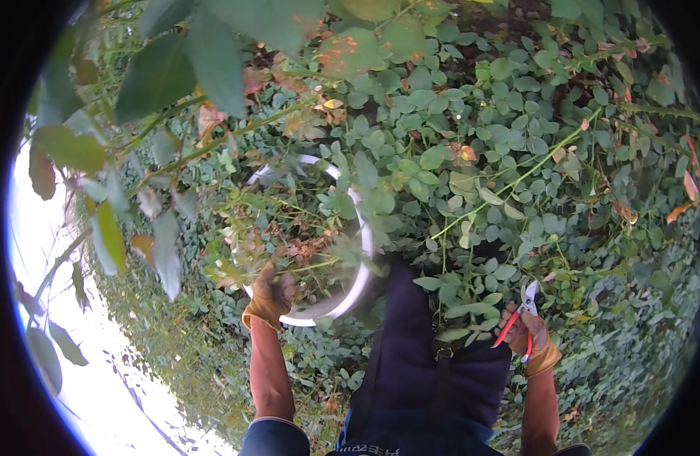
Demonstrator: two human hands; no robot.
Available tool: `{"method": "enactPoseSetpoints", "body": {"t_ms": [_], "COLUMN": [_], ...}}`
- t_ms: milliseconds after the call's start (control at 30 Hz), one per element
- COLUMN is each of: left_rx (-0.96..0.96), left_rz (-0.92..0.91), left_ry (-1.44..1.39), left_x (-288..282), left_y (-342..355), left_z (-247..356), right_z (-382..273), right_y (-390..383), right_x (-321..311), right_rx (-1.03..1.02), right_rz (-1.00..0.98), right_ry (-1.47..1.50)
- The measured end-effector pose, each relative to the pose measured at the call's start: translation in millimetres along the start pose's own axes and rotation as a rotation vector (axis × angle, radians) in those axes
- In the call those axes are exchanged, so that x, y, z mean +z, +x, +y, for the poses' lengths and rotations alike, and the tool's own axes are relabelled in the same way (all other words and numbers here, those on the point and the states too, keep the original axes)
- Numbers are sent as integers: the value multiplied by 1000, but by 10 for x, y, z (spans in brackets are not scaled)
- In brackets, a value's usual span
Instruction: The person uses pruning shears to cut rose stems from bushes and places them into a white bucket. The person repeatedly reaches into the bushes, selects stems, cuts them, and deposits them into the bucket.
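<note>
My left hand (pixel 271 298), in a tan work glove with the fingers showing, is curled at the near left rim of a white round bucket (pixel 364 247). A thin green stem (pixel 313 267) runs right from beside its fingers, over the bucket's mouth. Whether the fingers grip the rim or the stem is hard to make out. Leafy cuttings (pixel 308 249) and brownish bits show within the bucket's ring. On the right, my right hand (pixel 538 340), gloved alike, is closed around red-handled pruning shears (pixel 529 304). Their metal blades point up, beside green leaves.
Dense rose-like bushes (pixel 471 152) surround me, with long stems (pixel 517 178) crossing at the right. Large leaves (pixel 156 76) on a branch hang close at the upper left. My dark-clothed leg (pixel 403 327) stands between the bucket and the shears. Bright ground (pixel 99 365) lies at the left.
</note>
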State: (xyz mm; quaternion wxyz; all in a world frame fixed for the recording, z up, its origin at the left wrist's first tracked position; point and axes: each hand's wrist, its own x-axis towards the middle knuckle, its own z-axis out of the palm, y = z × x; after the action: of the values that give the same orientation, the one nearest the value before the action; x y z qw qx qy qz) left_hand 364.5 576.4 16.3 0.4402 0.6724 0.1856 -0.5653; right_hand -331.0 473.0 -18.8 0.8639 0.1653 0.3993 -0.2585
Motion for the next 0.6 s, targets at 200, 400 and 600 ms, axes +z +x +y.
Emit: {"method": "enactPoseSetpoints", "body": {"t_ms": [200, 400, 600], "left_rx": [240, -326, -287], "left_rz": [266, 76, 22], "left_ry": [640, 291, 353], "left_x": [-756, 213, 1555], "left_y": [404, 184, 578], "left_z": [-647, -1399, -1667], "right_z": [77, 127, 284], "right_y": [-183, -367, -469], "right_x": [58, 88, -78], "right_rx": [23, 2, 25], "right_rz": [282, 351, 343], "right_ry": [-92, -49, 2]}}
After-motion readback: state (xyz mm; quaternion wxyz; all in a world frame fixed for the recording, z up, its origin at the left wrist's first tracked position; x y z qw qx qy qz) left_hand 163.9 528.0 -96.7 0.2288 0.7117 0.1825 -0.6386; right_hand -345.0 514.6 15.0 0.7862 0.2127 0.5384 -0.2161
